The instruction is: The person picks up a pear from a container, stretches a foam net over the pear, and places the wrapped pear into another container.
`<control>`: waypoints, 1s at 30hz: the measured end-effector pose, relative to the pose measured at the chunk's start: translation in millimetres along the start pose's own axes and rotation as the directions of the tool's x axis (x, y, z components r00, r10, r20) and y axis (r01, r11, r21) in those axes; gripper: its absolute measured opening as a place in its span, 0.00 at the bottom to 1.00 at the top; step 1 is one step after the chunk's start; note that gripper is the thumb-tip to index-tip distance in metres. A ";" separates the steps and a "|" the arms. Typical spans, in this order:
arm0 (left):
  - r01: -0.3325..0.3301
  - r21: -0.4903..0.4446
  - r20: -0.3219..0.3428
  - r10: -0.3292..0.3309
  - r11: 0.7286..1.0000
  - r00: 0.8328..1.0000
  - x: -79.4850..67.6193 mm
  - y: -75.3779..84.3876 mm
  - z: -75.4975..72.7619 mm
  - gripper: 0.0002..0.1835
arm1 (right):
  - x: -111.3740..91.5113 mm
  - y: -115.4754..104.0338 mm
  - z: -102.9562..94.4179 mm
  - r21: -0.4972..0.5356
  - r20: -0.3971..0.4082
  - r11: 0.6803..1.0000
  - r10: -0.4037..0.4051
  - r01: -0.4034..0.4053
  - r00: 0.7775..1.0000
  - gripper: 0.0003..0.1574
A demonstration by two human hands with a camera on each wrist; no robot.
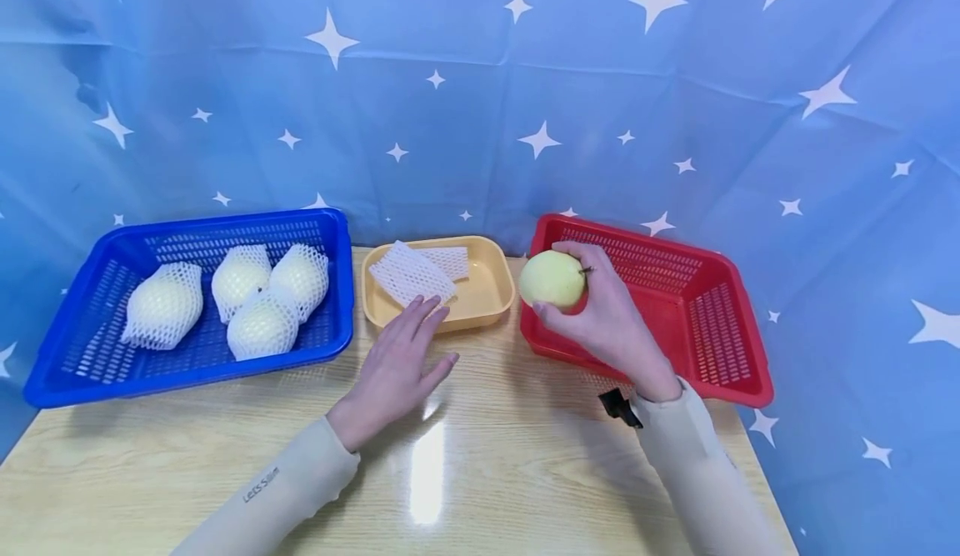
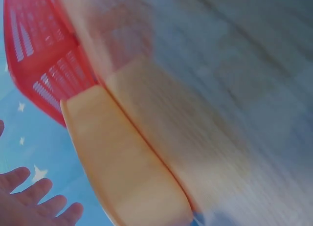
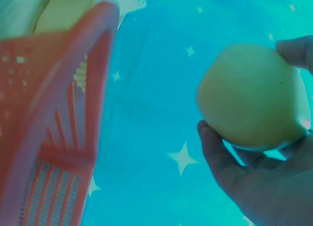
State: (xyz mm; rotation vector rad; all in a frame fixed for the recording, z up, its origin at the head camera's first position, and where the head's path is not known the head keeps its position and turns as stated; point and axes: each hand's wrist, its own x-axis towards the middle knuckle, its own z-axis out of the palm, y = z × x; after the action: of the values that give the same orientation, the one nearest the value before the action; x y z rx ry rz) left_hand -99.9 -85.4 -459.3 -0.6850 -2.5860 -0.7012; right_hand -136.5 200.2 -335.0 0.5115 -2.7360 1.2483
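Note:
My right hand [image 1: 603, 310] grips a pale yellow-green pear [image 1: 553, 280] over the left side of the red basket [image 1: 731, 331]; its stem points right. In the right wrist view the thumb and fingers curl round the pear [image 3: 252, 96]. My left hand [image 1: 397, 364] holds nothing, its fingers extended, fingertips right at the front rim of the yellow tray [image 1: 491, 289]. White foam net sleeves [image 1: 412, 274] lie in that tray. The left wrist view shows spread fingers [image 2: 36, 192] beside the tray [image 2: 122, 162].
At the left stands a blue basket [image 1: 341, 289] with several pears in foam nets [image 1: 165, 304]. All three containers stand along the back of the wooden table [image 1: 487, 473], against a blue star-patterned curtain [image 1: 465, 31].

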 end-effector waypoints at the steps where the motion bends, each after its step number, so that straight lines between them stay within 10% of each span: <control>1: 0.008 -0.023 -0.023 -0.008 1.000 1.000 -0.2 -1.9 -1.8 0.33 | -3.4 -1.2 1.7 0.009 0.003 1.000 -0.010 0.010 1.000 0.50; 11: 0.011 -0.150 -0.164 -0.036 0.989 0.986 -0.1 -9.2 -14.0 0.27 | -31.7 -4.1 29.3 0.048 0.066 0.994 -0.099 0.095 0.993 0.49; 30: 0.100 -0.162 -0.100 -0.117 0.982 0.988 -2.7 -16.8 -17.7 0.26 | -61.7 30.5 122.3 -0.151 0.348 0.958 -0.180 0.244 0.920 0.46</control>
State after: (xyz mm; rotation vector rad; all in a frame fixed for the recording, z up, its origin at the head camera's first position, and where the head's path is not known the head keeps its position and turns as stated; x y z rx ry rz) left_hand -102.9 -108.8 -452.4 -0.5384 -2.5016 -0.9578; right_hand -82.0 143.5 -451.3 1.0510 -2.9194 0.9042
